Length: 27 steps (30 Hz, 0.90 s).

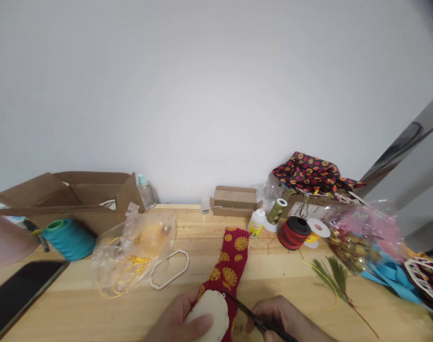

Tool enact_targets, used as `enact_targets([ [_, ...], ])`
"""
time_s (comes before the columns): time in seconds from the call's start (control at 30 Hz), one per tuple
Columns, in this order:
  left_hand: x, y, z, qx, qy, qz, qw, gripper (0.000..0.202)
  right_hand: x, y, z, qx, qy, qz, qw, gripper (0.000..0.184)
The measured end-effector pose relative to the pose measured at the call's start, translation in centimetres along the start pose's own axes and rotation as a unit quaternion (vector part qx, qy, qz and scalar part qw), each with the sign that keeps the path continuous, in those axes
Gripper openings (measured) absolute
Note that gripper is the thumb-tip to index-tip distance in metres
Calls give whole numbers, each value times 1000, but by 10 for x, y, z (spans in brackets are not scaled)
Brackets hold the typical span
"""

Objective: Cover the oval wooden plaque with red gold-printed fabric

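My left hand (183, 323) at the bottom edge presses a cream shaped plate (211, 316) down on a strip of red cloth with gold medallions (230, 263); its thumb lies across the plate. My right hand (284, 319) is closed round a thin dark tool (250, 316), perhaps a pencil or brush, whose tip touches the plate's right edge. Both hands are cut off by the frame's lower border. A white outline frame of the same shape (169, 269) lies left of the cloth.
On the wooden table (273, 280): open cardboard box (70, 194), teal thread cone (69, 237), clear bag with yellow cords (131, 254), dark phone (20, 297), small box (234, 199), glue bottle (256, 222), gold thread spool (277, 211), red ribbon roll (294, 232), patterned fabric (311, 173), bag of ornaments (362, 235), green sprigs (332, 275).
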State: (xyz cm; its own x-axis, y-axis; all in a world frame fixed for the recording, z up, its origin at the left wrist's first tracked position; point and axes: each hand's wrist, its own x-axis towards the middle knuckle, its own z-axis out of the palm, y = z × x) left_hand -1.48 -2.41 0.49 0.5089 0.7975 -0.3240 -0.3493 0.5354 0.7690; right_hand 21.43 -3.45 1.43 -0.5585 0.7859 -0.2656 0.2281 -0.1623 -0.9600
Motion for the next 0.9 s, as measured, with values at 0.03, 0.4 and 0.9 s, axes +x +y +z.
enact_targets([
  [0.03,0,1,0,-1,1,-1,1000,43,-6,-6,-1,-15,3,-5,1000,36],
  [0.4,-3,5,6,35,-31,-16,999,41,9,-37,-5,-44,-40,-35,998,27],
  [0.9,-2,18,7,103,-100,-9,990,45,22,-3,9,-95,71,-24,993,43],
])
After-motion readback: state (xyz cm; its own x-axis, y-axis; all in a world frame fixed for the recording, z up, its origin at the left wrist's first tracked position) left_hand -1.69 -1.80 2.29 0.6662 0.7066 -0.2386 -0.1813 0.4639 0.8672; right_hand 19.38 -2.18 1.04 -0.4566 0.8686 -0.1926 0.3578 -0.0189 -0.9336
